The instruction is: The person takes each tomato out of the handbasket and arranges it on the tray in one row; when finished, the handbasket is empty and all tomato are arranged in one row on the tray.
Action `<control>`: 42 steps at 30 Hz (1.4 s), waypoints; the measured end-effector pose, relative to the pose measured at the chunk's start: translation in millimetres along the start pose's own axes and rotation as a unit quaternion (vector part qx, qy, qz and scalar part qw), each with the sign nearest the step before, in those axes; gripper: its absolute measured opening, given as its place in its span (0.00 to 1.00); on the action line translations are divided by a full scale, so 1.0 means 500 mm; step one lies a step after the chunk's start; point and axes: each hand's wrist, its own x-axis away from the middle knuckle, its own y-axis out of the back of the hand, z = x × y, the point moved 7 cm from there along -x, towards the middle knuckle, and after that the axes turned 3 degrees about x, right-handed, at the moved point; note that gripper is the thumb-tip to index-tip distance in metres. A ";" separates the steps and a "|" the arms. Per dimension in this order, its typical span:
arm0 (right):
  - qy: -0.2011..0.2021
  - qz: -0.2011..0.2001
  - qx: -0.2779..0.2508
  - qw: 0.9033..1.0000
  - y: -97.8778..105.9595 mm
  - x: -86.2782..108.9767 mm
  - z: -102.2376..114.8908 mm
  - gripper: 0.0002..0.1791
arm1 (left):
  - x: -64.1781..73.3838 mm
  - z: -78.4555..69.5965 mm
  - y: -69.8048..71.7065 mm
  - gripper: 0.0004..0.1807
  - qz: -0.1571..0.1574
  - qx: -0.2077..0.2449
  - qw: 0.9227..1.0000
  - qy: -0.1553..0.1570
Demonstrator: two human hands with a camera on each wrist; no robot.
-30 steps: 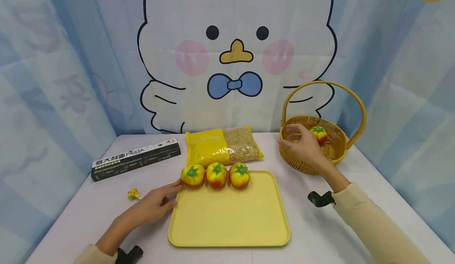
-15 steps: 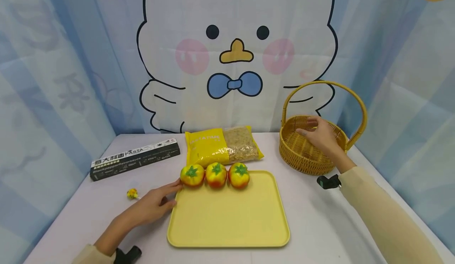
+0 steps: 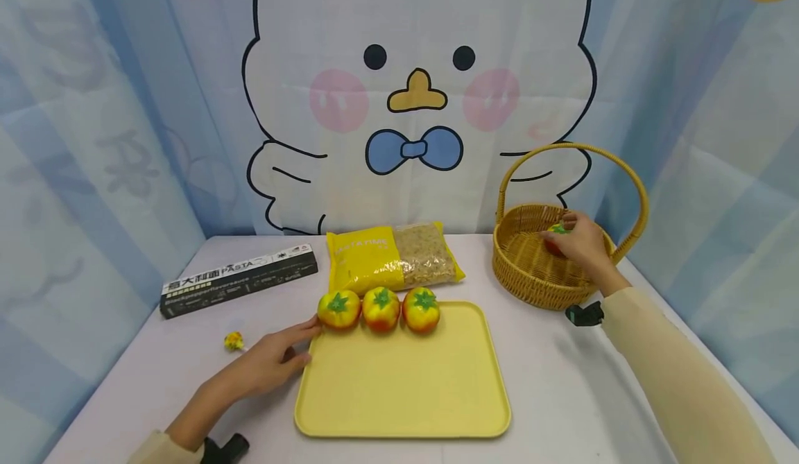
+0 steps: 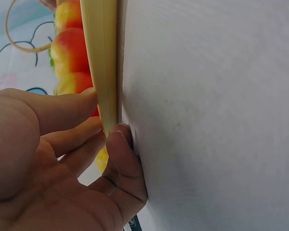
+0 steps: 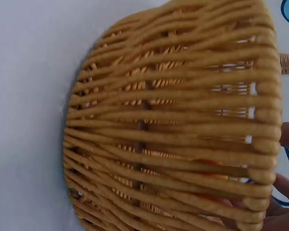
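My left hand (image 3: 265, 363) holds the left edge of a yellow tray (image 3: 406, 388). In the left wrist view its thumb touches the tray's rim (image 4: 102, 62), with a curled finger between rim and table. Three yellow-red toy tomatoes (image 3: 381, 309) with green tops line the tray's far edge. At the right, my right hand (image 3: 585, 244) reaches into a wicker basket (image 3: 530, 280) and grips another toy tomato (image 3: 555, 245), partly covered by the fingers. Through the weave in the right wrist view, only a little red shows.
Behind the tray lies a yellow pasta bag (image 3: 393, 256). A dark pasta box (image 3: 240, 280) is at the back left. A small yellow flower-like piece (image 3: 234, 341) lies left of my left hand. The basket's tall handle (image 3: 638, 186) arches over its opening.
My right hand has moved right inside the basket, from near its left rim to the tomato there, and now grips it. The left hand and tray have stayed in place.
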 end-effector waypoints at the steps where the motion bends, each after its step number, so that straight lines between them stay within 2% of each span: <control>1: -0.001 0.002 0.000 1.000 0.000 -0.003 -0.004 0.45 | 0.001 0.000 0.000 0.28 0.001 0.000 1.000 0.001; 10: -0.031 0.006 0.015 0.999 0.019 -0.019 -0.029 0.45 | 0.003 -0.003 0.005 0.28 0.000 -0.006 1.000 -0.008; 15: -0.032 0.003 0.013 0.999 0.030 -0.031 -0.031 0.45 | 0.006 -0.003 0.008 0.28 0.000 -0.005 1.000 -0.011; 27: -0.068 0.036 0.009 0.997 0.045 -0.058 -0.059 0.49 | 0.004 -0.004 0.002 0.29 0.004 -0.006 1.000 -0.010; 37: -0.099 0.061 0.024 0.993 0.033 -0.074 -0.072 0.49 | 0.001 0.002 0.006 0.29 0.005 -0.013 1.000 -0.006; 42: -0.097 0.086 -0.001 0.992 0.016 -0.075 -0.081 0.48 | -0.002 0.006 0.003 0.29 0.007 -0.011 1.000 -0.006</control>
